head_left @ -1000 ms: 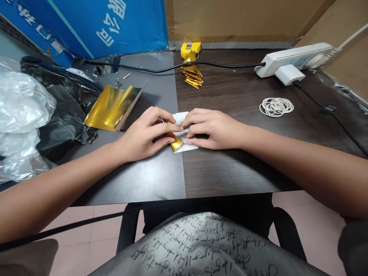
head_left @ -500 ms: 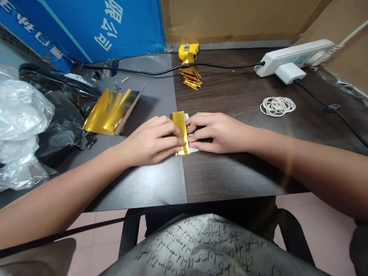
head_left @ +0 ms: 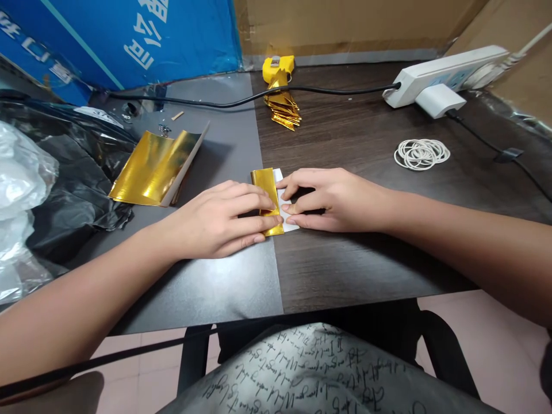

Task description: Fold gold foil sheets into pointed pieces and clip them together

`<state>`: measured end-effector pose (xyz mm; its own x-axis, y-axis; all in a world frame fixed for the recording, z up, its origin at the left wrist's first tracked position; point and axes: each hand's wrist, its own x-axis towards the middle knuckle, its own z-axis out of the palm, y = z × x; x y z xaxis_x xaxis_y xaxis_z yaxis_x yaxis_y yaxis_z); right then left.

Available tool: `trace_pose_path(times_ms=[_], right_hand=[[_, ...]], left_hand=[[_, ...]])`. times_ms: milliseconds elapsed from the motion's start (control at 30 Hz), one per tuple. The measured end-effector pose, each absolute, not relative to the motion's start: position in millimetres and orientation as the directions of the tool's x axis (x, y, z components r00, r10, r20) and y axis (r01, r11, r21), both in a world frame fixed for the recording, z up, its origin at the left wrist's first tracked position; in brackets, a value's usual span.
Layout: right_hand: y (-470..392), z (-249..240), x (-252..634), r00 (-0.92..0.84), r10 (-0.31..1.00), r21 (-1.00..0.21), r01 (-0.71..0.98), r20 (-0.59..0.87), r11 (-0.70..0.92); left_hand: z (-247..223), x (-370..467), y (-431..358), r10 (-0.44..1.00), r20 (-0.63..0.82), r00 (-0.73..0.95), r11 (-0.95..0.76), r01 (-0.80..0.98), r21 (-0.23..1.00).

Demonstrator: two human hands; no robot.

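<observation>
From afar I see the left hand (head_left: pixel 219 221), fingers outspread, pressing folded, rectangular gold-faced white paper (head_left: pixel 264 180) onto the flat grey-and-brown tabletop (head_left: pixel 340 264); the right hand (head_left: pixel 332 201), loosely spread, steadies its white margin, likely against slipping.

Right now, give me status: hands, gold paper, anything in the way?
Left hand on gold paper, right hand touching its exposed white side. Paper folded over on desk. Only hands over it; white bands lie apart.

Folded sheet (head_left: pixel 268 178): gold one face, white other. Worktop (head_left: pixel 336 270): grey left, dark-brown woodgrain right. Looped bands (head_left: pixel 420 154): white. Power strip (head_left: pixel 411 86): white. Box (head_left: pixel 194 34): blue, white lettering. Shirt (head_left: pixel 302 374): grey, black script.
</observation>
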<state>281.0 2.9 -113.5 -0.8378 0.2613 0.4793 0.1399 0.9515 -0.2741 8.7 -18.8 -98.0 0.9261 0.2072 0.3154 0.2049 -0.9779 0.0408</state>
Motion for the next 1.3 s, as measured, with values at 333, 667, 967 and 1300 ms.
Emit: trace_pose_path(times_ms=[333, 667, 967, 1300], right_hand=[[3.4, -111.1, 281.6, -0.865, 0.254, -0.271, 0.144, 0.433, 0.952], [1.5, -110.1, 282.6, -0.867, 0.267, -0.265, 0.164, 0.42, 0.95], [1.2, -109.5, 282.2, -0.871, 0.281, -0.264, 0.184, 0.402, 0.947], [0.8, -111.0, 281.4, -0.864, 0.278, -0.262, 0.178, 0.419, 0.949]], left_hand=[[-98.2, 7.9, -18.9, 0.224, 0.251, 0.942, -0.975, 0.219, 0.049], [-99.6, 8.7, -20.6, 0.251, 0.241, 0.937, -0.968, 0.249, 0.04], [-101.5, 8.0, -19.5, 0.25, 0.253, 0.935, -0.968, 0.249, 0.033], [-101.5, 7.9, -19.8, 0.261, 0.242, 0.935, -0.965, 0.259, 0.038]])
